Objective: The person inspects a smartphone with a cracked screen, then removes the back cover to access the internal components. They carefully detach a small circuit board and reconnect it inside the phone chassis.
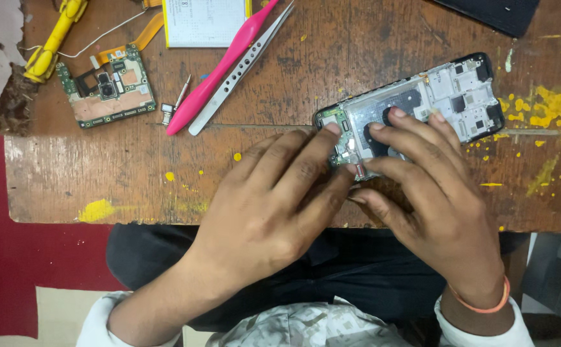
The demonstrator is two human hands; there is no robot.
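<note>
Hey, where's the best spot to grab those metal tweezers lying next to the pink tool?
Probably the wide, perforated middle of the metal tweezers, pinched across their flat sides from above. They lie flat and slanted on the wooden table, with the pink tool tight along their upper-left edge, so coming from the lower-right side looks freer. Both hands are on the opened phone.

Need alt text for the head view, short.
Both hands, left hand and right hand, press on an opened phone lying on a worn wooden table. A circuit board and pink tweezers lie upper left.
</note>
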